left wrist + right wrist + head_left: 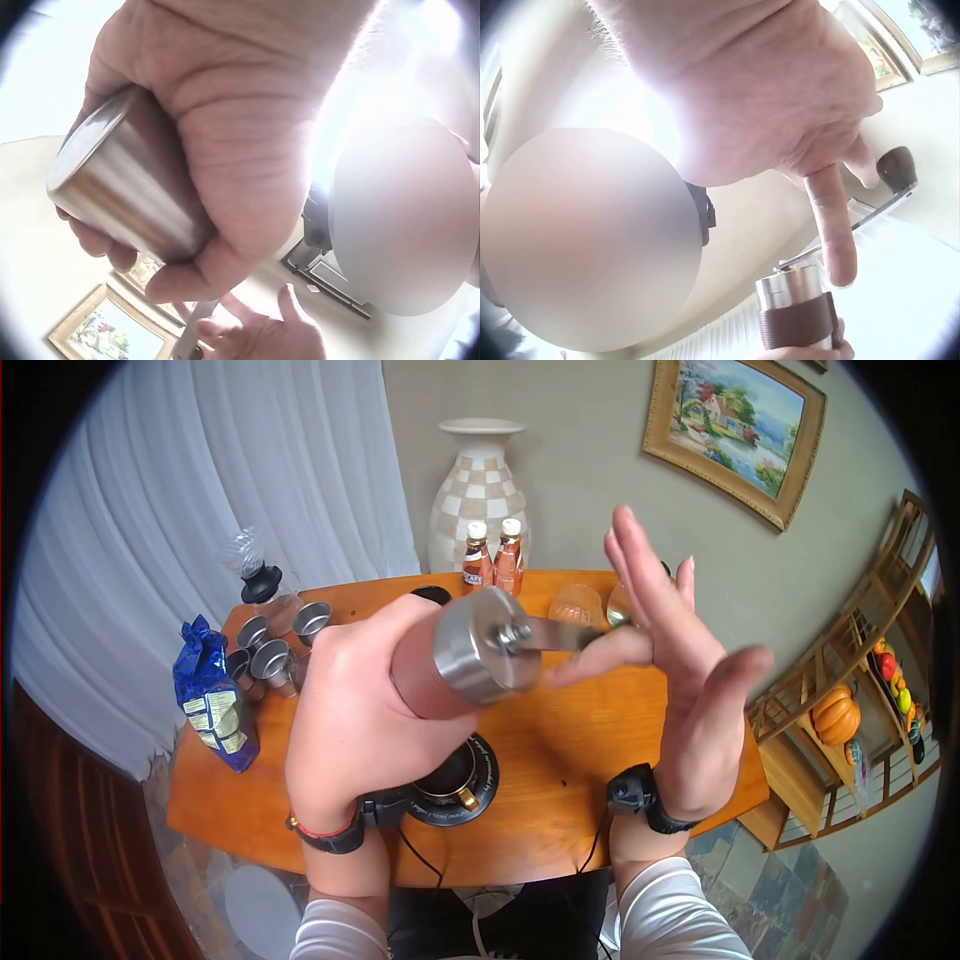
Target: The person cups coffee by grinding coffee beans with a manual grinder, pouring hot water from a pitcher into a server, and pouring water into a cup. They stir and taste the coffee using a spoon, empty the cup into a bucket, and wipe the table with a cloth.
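Note:
My left hand (345, 705) grips a steel hand coffee grinder (420, 670) with a brown ribbed band, tilted above the table. In the left wrist view its bare metal base (127, 180) shows between palm and fingers. From the cap a crank arm (874, 217) runs out to a dark knob (897, 169). My right hand (685, 670) is beside the crank with its fingers spread and mostly straight; one finger overlaps the arm in the right wrist view. Under the left hand, a black cup (455, 772) with a gold handle stands on a black saucer (487, 795), partly hidden.
On the wooden table (560, 810), a blue bag (215, 710) and several metal cups (272, 662) stand at the left. Behind them is a glass vessel with a black collar (262, 585). Two white-capped bottles (478, 563) and a glass bowl (577, 605) stand at the back.

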`<action>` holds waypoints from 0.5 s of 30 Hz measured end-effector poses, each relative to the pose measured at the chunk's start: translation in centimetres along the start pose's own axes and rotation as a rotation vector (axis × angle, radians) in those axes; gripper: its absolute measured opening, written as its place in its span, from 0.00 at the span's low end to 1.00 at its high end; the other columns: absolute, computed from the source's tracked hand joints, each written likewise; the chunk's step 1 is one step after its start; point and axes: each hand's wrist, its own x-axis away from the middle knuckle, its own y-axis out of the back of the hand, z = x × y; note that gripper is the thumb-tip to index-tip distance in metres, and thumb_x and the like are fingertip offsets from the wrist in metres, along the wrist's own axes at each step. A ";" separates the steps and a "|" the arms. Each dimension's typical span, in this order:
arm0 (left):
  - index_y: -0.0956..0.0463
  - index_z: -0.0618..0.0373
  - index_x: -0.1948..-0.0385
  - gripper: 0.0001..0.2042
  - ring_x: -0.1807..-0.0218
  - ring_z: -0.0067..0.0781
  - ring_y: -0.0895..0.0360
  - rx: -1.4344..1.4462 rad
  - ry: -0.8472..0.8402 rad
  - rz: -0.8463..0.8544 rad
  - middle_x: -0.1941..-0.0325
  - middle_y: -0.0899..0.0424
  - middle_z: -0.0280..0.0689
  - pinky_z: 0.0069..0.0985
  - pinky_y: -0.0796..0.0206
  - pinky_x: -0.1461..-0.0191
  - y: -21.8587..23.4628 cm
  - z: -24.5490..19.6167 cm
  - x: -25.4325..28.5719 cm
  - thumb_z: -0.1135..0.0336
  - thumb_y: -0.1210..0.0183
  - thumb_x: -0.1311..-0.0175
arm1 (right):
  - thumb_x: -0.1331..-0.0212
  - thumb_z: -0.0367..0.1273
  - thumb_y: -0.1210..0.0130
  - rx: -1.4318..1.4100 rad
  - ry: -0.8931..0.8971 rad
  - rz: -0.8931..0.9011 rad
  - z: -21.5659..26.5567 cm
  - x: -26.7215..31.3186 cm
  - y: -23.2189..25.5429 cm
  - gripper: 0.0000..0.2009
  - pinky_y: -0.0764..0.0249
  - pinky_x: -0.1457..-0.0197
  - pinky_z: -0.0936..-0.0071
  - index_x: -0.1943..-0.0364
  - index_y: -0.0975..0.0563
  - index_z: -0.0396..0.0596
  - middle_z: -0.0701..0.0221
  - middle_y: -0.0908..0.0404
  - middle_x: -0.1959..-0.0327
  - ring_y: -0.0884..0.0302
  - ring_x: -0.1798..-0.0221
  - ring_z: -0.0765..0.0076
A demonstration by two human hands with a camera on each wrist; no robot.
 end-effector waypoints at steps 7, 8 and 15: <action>0.17 0.54 0.61 0.19 0.64 0.54 0.18 0.049 -0.028 0.260 0.67 0.16 0.45 0.36 0.24 0.59 -1.3 -0.1 0.0 0.72 0.28 0.61 | 0.34 0.70 0.92 0.071 0.048 -0.129 -2.8 -0.9 -0.3 0.53 0.83 0.16 0.46 0.23 0.42 0.40 0.57 0.11 0.60 0.42 0.20 0.51; 0.17 0.54 0.60 0.20 0.63 0.54 0.18 0.029 -0.062 0.340 0.67 0.16 0.45 0.37 0.24 0.59 -1.2 -0.2 0.1 0.70 0.27 0.60 | 0.33 0.70 0.90 0.100 0.055 -0.157 -2.9 -1.1 -0.3 0.52 0.81 0.16 0.46 0.23 0.43 0.40 0.56 0.11 0.56 0.43 0.20 0.50; 0.23 0.55 0.69 0.11 0.64 0.55 0.18 -0.204 0.007 0.635 0.73 0.17 0.45 0.43 0.26 0.62 -1.7 -1.1 0.5 0.67 0.32 0.54 | 0.37 0.74 0.86 -0.174 0.188 -0.150 -1.6 -1.0 -0.1 0.57 0.67 0.17 0.44 0.22 0.52 0.33 0.49 0.15 0.46 0.37 0.24 0.43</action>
